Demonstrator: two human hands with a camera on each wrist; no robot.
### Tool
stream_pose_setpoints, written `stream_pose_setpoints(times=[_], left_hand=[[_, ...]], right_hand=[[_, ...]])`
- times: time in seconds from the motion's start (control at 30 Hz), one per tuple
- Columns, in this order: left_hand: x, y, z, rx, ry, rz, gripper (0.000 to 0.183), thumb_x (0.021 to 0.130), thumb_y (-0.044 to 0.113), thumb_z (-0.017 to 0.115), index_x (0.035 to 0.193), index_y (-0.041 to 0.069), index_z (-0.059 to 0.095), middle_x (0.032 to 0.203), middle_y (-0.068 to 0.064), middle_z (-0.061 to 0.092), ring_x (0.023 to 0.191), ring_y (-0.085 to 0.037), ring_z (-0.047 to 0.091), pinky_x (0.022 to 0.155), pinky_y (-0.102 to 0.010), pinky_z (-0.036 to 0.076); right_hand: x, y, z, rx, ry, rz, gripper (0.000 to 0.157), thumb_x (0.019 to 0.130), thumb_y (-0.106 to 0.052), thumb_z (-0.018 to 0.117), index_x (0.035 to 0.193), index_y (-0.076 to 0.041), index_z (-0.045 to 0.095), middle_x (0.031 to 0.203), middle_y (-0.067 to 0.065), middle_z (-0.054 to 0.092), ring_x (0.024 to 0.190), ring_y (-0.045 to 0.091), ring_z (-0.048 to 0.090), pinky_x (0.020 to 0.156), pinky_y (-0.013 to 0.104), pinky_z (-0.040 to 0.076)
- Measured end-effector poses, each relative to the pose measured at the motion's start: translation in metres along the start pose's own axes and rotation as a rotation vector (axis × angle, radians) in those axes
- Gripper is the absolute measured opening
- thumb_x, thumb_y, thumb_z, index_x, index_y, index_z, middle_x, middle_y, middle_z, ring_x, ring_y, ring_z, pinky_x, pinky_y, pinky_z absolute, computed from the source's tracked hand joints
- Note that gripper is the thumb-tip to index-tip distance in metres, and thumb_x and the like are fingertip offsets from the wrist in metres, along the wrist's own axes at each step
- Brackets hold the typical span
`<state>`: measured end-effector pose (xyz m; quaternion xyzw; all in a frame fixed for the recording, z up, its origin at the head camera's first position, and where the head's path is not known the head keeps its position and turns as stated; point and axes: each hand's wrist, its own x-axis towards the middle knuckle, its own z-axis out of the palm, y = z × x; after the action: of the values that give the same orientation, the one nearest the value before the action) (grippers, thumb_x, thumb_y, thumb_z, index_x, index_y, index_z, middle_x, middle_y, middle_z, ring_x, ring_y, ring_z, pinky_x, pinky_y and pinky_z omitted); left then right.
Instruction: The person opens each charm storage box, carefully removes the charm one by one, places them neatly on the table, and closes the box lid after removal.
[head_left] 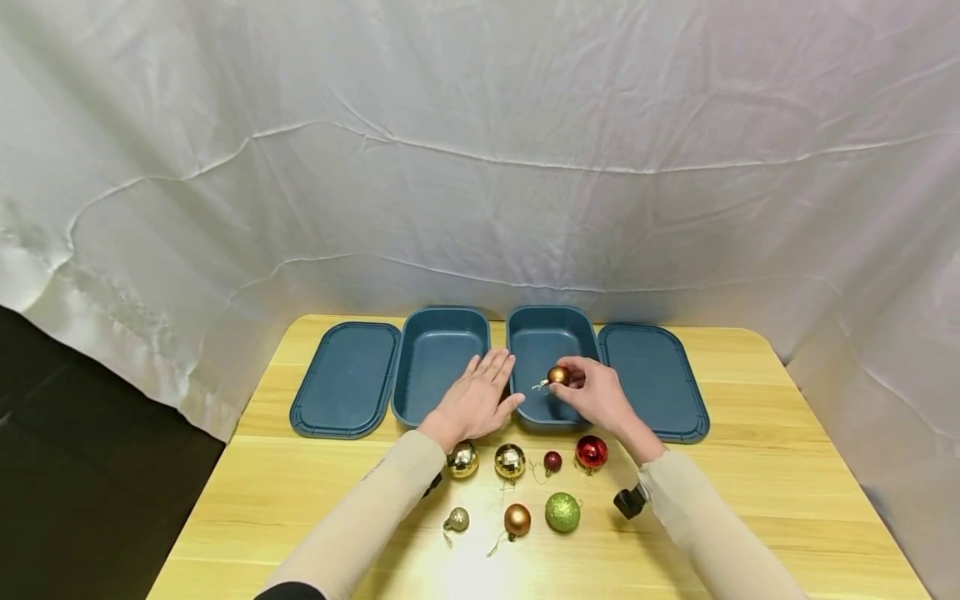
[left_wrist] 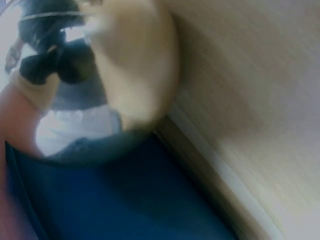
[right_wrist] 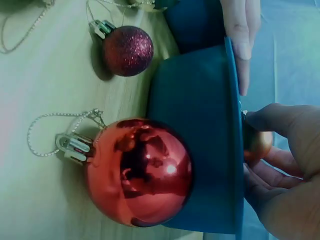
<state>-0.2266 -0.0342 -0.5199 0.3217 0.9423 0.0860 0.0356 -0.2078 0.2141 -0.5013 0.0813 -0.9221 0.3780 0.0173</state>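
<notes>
You hold one copper ornament over the opening of the right bin, its cap and string pointing left; the thumb and fingers of your right hand are clamped on it. Your left hand lies palm down with its fingers straight and close together, thumb spread towards the right bin, across the front right corner of the left bin; whether it touches either rim, you cannot tell. That makes two bins, with a narrow strip of wood between them. Seven more ornaments lie in front: four nearest the bins, namely a shiny gold ball partly behind your left sleeve, a mirrored gold ball, a small dark red ball and a large red ball; then three nearer you, a small pale gold ball, a second copper ornament and a green glitter ball. Two lids lie flat, the left lid and the right lid, each just beside its bin. The bins sit near the far edge of the table, close to the pale curtain; you have wide room right of the right lid, less to the left.
</notes>
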Motion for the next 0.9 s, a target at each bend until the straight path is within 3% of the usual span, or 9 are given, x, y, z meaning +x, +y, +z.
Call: stream_pose_setpoints(times=[0.3, 0.6, 0.9], left_hand=[[0.001, 0.001, -0.002, -0.004, 0.006, 0.005, 0.075, 0.113, 0.054, 0.031, 0.168, 0.002, 0.023, 0.175, -0.018, 0.021, 0.164, -0.034, 0.021, 0.133, -0.052, 0.019], [0.000, 0.001, -0.002, 0.000, -0.007, -0.007, 0.077, 0.113, 0.057, 0.028, 0.169, 0.004, 0.020, 0.176, -0.017, 0.019, 0.165, -0.033, 0.018, 0.134, -0.051, 0.016], [-0.001, 0.002, -0.002, -0.003, -0.014, -0.015, 0.078, 0.113, 0.058, 0.025, 0.169, 0.004, 0.019, 0.176, -0.017, 0.019, 0.165, -0.033, 0.018, 0.134, -0.051, 0.015]], right_hand=[[-0.018, -0.011, -0.011, 0.032, 0.015, -0.015, 0.041, 0.092, -0.019, 0.083, 0.128, -0.004, 0.072, 0.113, 0.015, 0.077, 0.093, 0.021, 0.073, 0.082, 0.032, 0.061], [-0.039, -0.015, -0.021, 0.052, 0.004, -0.011, 0.041, 0.093, -0.022, 0.083, 0.129, -0.006, 0.071, 0.114, 0.012, 0.077, 0.093, 0.018, 0.074, 0.078, 0.021, 0.059], [-0.061, -0.013, -0.021, 0.067, 0.018, -0.032, 0.038, 0.090, -0.020, 0.085, 0.125, -0.009, 0.074, 0.111, 0.008, 0.076, 0.090, 0.014, 0.073, 0.077, 0.020, 0.059]])
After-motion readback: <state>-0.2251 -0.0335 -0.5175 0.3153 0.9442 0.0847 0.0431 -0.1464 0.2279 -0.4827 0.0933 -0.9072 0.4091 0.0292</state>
